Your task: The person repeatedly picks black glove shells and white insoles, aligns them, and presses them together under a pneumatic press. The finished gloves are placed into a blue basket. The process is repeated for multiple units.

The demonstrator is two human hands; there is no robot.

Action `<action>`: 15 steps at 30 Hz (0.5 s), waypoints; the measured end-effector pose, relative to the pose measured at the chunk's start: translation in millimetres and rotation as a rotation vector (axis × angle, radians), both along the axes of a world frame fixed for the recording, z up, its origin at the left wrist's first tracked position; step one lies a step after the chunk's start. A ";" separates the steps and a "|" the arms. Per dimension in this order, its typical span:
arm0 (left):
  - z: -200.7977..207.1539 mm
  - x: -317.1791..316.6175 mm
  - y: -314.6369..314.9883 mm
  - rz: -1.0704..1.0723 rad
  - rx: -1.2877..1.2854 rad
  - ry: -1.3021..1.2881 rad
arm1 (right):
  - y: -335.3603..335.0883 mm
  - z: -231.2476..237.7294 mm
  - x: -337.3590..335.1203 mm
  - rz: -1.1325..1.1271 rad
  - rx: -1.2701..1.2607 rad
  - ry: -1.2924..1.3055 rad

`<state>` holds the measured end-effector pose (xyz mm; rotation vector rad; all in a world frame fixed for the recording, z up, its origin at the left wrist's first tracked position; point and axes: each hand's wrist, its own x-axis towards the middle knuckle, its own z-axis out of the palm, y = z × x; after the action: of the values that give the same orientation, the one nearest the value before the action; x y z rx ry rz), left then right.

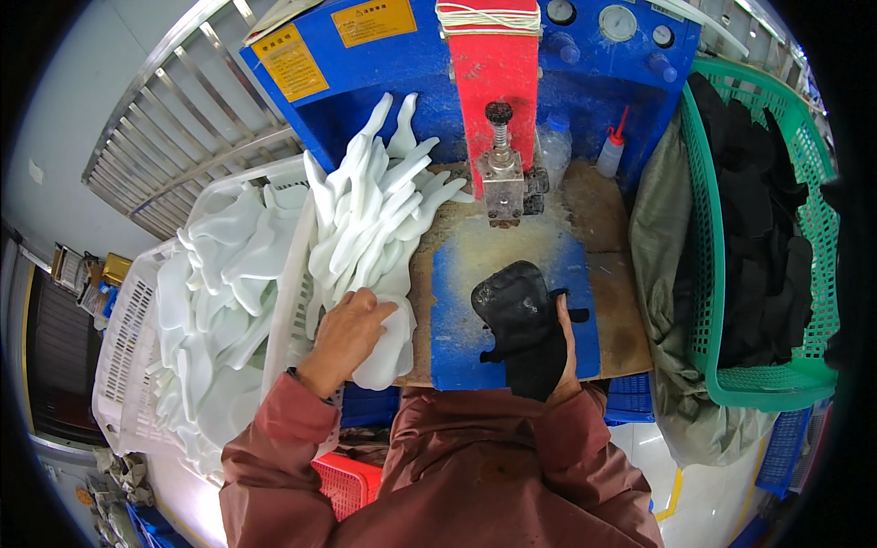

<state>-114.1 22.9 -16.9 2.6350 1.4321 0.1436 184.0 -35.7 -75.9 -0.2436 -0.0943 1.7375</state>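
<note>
Left hand (pixel 352 331) palm-down, fingers spread forward; right hand (pixel 565 352) edge-on, thumb up, fingers curled.

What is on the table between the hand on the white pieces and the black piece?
Nothing sits there. In the head view, only bare, worn blue table top lies between the left hand on the white pieces and the black piece.

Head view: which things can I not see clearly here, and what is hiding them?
- Right hand: mostly hidden behind the black piece it holds; only the fingers show.
- Lower white pieces in the stack: covered by the upper ones and the left hand.
- Green basket: its bottom is hidden by dark pieces; its right side fades at the fisheye rim.
</note>
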 end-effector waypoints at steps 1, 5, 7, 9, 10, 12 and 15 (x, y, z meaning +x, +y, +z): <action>0.4 -0.5 0.4 0.013 -0.008 -0.010 | 0.1 0.5 -0.2 0.002 -0.001 0.001; 0.7 -3.1 1.8 -0.030 0.011 -0.062 | 0.0 3.5 -2.3 -0.008 0.008 0.002; -0.6 -3.2 2.2 -0.020 -0.007 -0.057 | -0.3 5.0 -2.7 -0.019 0.019 0.011; -2.3 -2.7 2.0 -0.024 -0.008 -0.067 | -1.3 6.0 -2.8 -0.023 -0.011 0.004; -3.0 -2.6 1.7 -0.027 -0.006 -0.074 | -1.9 6.2 -2.7 -0.017 0.035 0.025; -4.4 -2.5 1.0 -0.036 0.007 -0.086 | -2.9 6.2 -2.4 -0.007 -0.034 -0.013; -5.9 -3.6 0.3 -0.051 0.047 -0.090 | -3.4 5.6 -2.2 0.002 -0.044 -0.024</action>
<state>-117.7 23.2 -22.8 2.6628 1.3486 0.2902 181.7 -39.1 -70.3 -0.2974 -0.0738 1.7403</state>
